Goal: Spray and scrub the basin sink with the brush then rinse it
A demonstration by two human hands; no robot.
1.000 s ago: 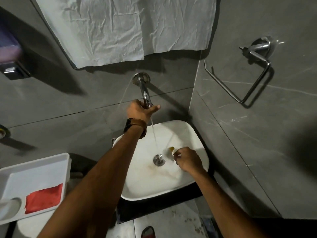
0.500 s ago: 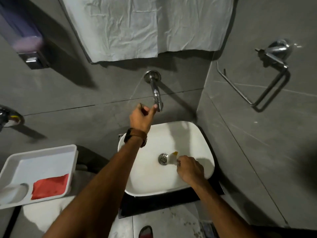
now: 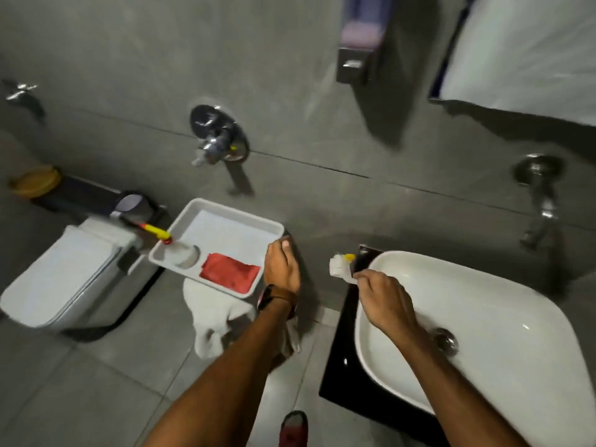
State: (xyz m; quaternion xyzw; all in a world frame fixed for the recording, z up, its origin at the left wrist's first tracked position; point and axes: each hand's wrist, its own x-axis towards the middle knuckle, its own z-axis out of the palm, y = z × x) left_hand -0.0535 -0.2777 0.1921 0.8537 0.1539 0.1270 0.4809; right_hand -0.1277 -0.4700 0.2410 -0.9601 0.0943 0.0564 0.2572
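The white basin sink [image 3: 503, 304] sits at the right on a black counter, its drain [image 3: 446, 339] partly behind my right forearm. My right hand [image 3: 383, 300] is shut on a small brush [image 3: 341, 265] with white bristles and a yellow tip, held over the basin's left rim. My left hand [image 3: 281, 267] hangs with fingers loosely together just right of a white tray [image 3: 225, 217], holding nothing. In the tray lie a spray bottle [image 3: 180, 251] with a yellow and red nozzle and a red cloth [image 3: 229, 275]. The wall tap [image 3: 540, 201] is at the far right, with no water running.
A white toilet [image 3: 67, 272] stands at the left. A white cloth [image 3: 213, 321] hangs under the tray. On the grey wall are a chrome valve [image 3: 219, 138] and a soap dispenser [image 3: 359, 43]. A red shoe [image 3: 293, 427] shows on the floor below.
The view has swung left, off the basin towards the tray and toilet. My left hand left the tap and dropped beside the tray. My right hand lifted the brush from the drain to the basin's left rim.
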